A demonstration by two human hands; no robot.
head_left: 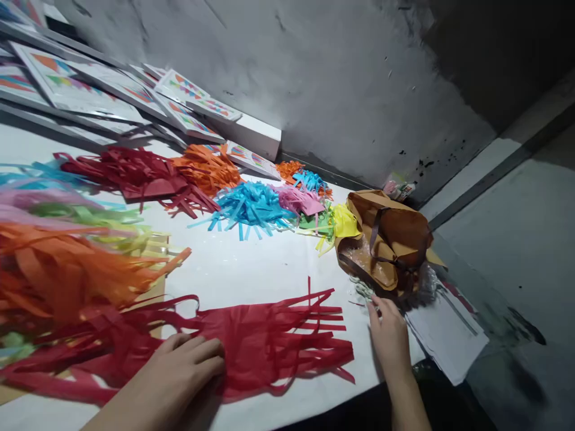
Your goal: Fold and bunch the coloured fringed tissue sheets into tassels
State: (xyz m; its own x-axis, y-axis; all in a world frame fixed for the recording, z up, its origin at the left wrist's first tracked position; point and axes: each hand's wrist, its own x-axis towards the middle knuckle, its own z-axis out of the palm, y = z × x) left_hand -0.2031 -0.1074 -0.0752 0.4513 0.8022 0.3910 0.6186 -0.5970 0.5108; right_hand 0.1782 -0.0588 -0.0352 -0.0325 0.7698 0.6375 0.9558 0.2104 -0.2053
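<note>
A red fringed tissue-paper sheet (251,341) lies spread on the white tabletop, its cut strips pointing right and more loose strips trailing left. My left hand (188,365) rests on its left part, fingers curled together on the paper, their tips mostly hidden. Over to the right, my right hand (390,332) reaches a small pale bundle of string (362,290) beside the brown bag. Thumb and forefinger come together at the bundle's near end. At the left edge, a blurred orange fringed pile (67,269) overlaps other coloured strips.
Dark red (144,176), orange (206,167), blue (251,206), pink (300,199) and yellow (345,221) fringed bunches line the table's back. Behind them are stacked printed boxes (179,90) against the grey wall. A brown open bag (404,233) and white papers (449,335) are on the right.
</note>
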